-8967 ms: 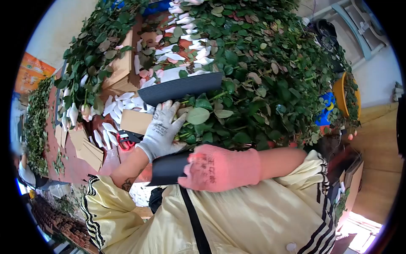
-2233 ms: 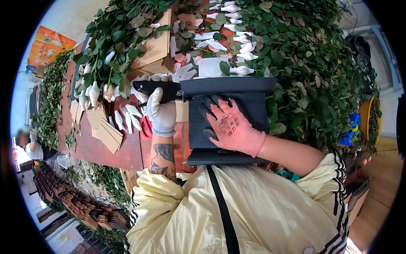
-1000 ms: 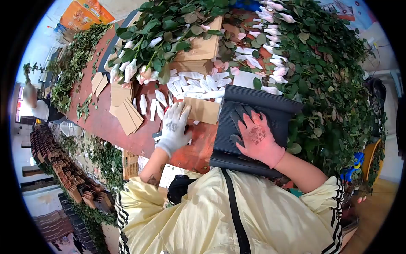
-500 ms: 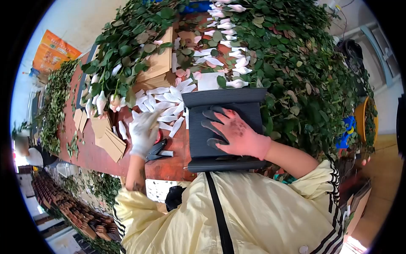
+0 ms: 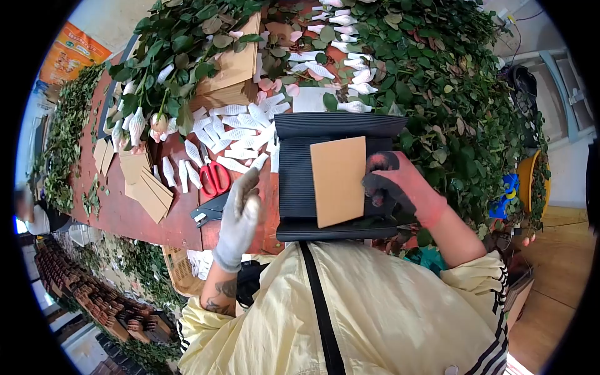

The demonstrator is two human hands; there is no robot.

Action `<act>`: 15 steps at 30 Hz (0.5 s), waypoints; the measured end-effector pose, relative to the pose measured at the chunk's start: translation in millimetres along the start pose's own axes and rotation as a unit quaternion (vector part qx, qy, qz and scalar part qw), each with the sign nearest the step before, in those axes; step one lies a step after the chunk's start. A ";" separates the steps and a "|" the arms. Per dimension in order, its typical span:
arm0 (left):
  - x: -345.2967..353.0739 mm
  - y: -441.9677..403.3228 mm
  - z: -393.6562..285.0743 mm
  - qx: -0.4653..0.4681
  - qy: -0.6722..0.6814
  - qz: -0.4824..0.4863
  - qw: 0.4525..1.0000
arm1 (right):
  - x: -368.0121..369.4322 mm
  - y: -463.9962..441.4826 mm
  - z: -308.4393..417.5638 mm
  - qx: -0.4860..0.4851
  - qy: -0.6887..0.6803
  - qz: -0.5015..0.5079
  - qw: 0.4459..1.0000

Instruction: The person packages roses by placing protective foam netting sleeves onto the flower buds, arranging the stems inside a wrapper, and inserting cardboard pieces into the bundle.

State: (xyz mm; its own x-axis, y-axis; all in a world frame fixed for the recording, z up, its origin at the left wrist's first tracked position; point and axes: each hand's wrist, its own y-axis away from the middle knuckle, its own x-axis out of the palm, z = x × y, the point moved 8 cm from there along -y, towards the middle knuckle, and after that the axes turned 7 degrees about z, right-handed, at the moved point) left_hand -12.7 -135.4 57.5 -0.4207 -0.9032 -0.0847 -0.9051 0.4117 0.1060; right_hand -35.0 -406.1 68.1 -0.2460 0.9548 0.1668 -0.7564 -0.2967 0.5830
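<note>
My right hand (image 5: 390,184), in a pink glove with dark fingertips, grips the right edge of a brown cardboard piece (image 5: 339,181). The piece is tilted up over a black ribbed sheet (image 5: 295,187) whose near and far edges are raised. My left hand (image 5: 240,219), in a white glove, is left of the sheet with its fingers apart and nothing in it. A black stapler (image 5: 210,210) and red-handled scissors (image 5: 215,179) rest on the table just left of it. White mesh sleeves (image 5: 236,134) are heaped beyond.
Leafy rose stems (image 5: 437,94) cover the right side. Sleeved roses (image 5: 137,127) hang over at the left. Small cardboard pieces (image 5: 147,187) and a cardboard stack (image 5: 228,81) lie on the red table (image 5: 181,228). Another person (image 5: 40,219) is at the far left.
The cardboard piece now stands over the black sheet in my right hand, which had lain flat there. My left hand has moved right and nearer my body, uncovering the scissors.
</note>
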 end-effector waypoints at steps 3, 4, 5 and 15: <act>23.1 -0.6 29.2 -0.036 0.126 0.081 0.988 | -1.9 -9.0 -6.5 0.040 0.050 -0.018 0.998; 37.5 -0.5 41.4 -0.047 0.216 0.123 0.967 | 0.0 -11.5 -8.1 0.041 0.075 -0.021 0.996; 39.7 -3.4 57.6 -0.040 0.131 0.160 0.977 | 2.0 -12.6 -6.4 0.042 0.083 -0.026 0.995; 55.7 8.4 9.3 -0.063 0.059 0.151 0.985 | 25.5 -18.6 21.0 -0.061 0.469 -0.150 0.868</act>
State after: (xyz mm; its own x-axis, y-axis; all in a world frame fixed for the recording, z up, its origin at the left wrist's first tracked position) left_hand -44.4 -181.1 44.5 -0.6526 -0.7530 0.0838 -0.7225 0.6518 0.2306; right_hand -14.5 -375.9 78.2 -0.3680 0.5727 -0.7325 -0.9166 -0.0910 0.3893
